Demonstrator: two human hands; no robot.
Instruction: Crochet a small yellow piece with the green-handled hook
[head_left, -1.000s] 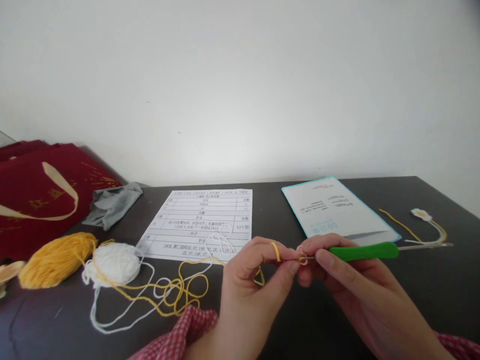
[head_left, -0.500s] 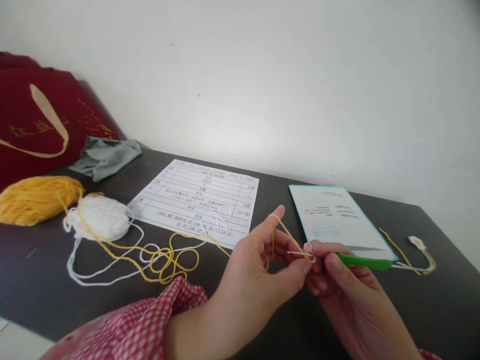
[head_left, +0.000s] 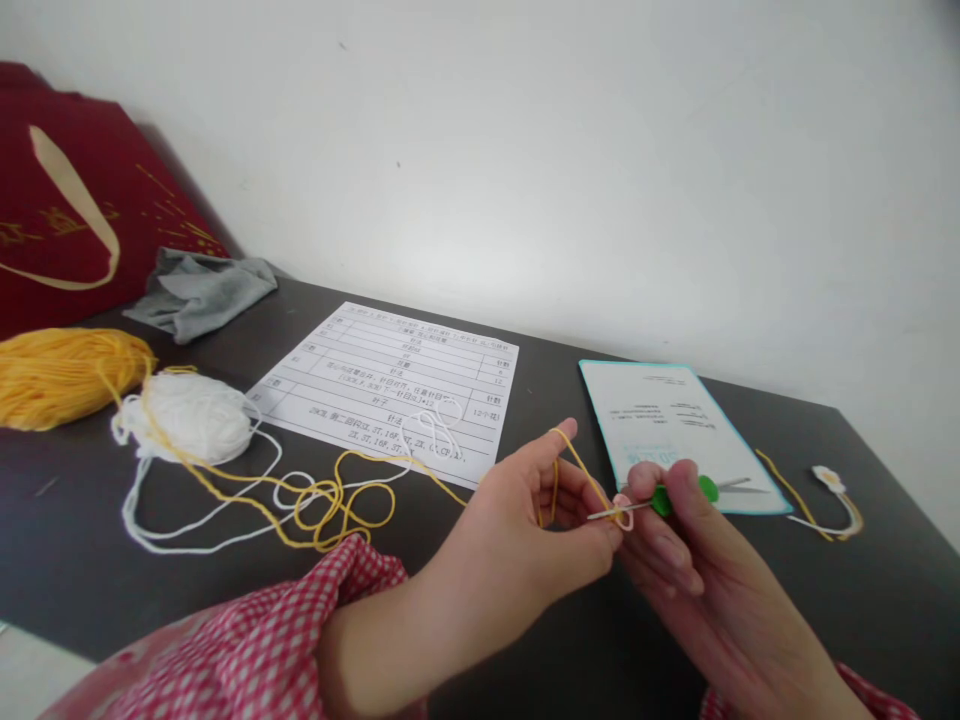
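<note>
My left hand has its index finger raised with a strand of yellow yarn looped over it. Its thumb and other fingers pinch the yarn beside a small pink ring, which looks like a stitch marker. My right hand grips a crochet hook by its green handle, partly hidden behind the fingers. The thin metal end of the hook points left and lies across the yarn at the pink ring. Any stitches there are too small to make out.
Left on the dark table sit a yellow yarn skein and a white yarn ball with loose strands. Behind are a grey cloth, a red bag and a printed sheet. Rightward lie a blue-edged booklet and a small crocheted flower.
My right hand has turned and its thumb has risen, so the green handle shows between the fingers. The left hand keeps its pinch and the raised yarn. The view has shifted slightly.
</note>
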